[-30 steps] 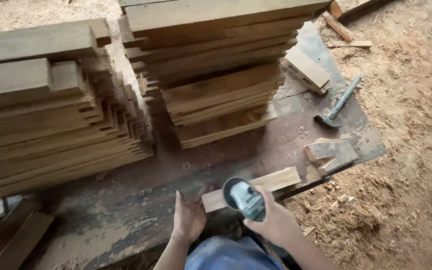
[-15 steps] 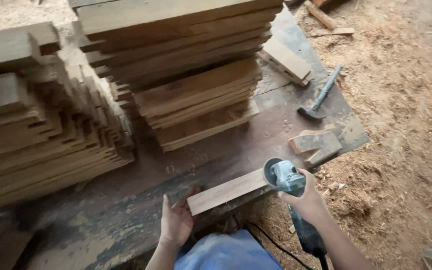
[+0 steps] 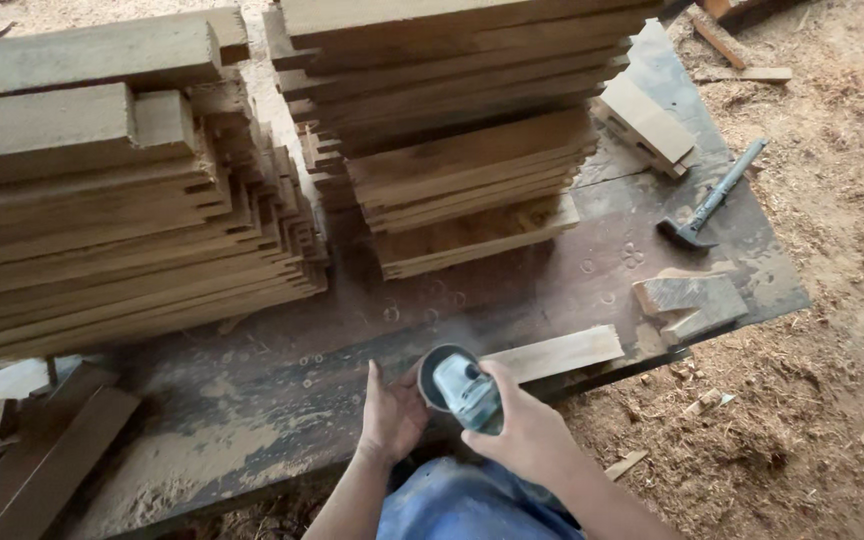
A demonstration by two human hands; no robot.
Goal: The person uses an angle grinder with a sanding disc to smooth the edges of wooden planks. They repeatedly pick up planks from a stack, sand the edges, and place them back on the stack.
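Note:
A short pale wooden plank [image 3: 562, 352] lies along the near edge of a dark, dusty worktable [image 3: 282, 400]. My right hand [image 3: 522, 430] grips a grey-green angle grinder [image 3: 457, 388], whose round head sits over the plank's left end, with a faint haze of dust rising there. My left hand [image 3: 392, 412] rests flat on the table just left of the grinder head, fingers together, pressing near the plank's hidden left end. My blue-trousered knee [image 3: 452, 505] shows below the table edge.
Two tall stacks of planks [image 3: 122, 210] [image 3: 462, 130] fill the back of the table. A hammer [image 3: 707, 205] and a wood offcut [image 3: 690, 303] lie at the right end, a block [image 3: 644, 122] beyond. Sawdust covers the ground [image 3: 832, 380]; boards [image 3: 42, 470] lean at the lower left.
My right hand has swept the grinder from the plank's right end back to its left end, beside my left hand. The camera view shifted slightly.

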